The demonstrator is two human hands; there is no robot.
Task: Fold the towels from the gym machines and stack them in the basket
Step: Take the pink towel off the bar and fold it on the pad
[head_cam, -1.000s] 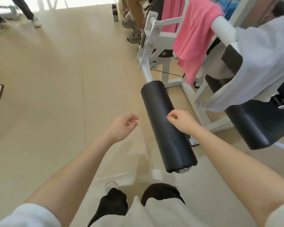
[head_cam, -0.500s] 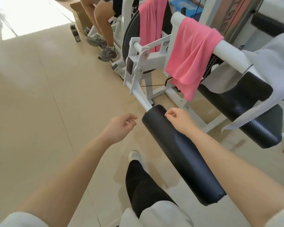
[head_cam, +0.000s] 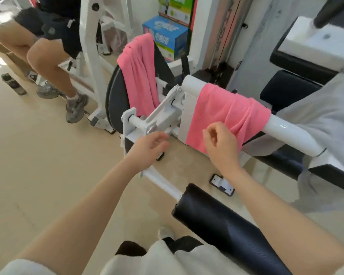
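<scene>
Towels: three show, none yet picked up; no basket is in view, so where the stack will go I cannot tell.
Padded roller (head_cam: pixel 226 231): black, at 5 o'clock under the right forearm; leaning in could bump it.
Left hand (head_cam: pixel 147 149): fingers loose and apart, holding nothing, at 9 o'clock of the near pink towel, over the white pivot bracket (head_cam: pixel 159 120); knuckles could knock its edges.
Right hand (head_cam: pixel 221 143): fingers lightly curled, empty, just in front of the towel's lower edge.
Near pink towel (head_cam: pixel 226 112): draped over the white bar (head_cam: pixel 290 133); a one-sided pull could slide it to the floor.
Grey towel (head_cam: pixel 316 124): at 3 o'clock, beside the pink one; it may drag along.
Far pink towel (head_cam: pixel 139 72): at 11 o'clock, hung over the black wheel.
Seated person (head_cam: pixel 46 46): at 10 o'clock, close to that far towel; reaching there risks crowding them.
</scene>
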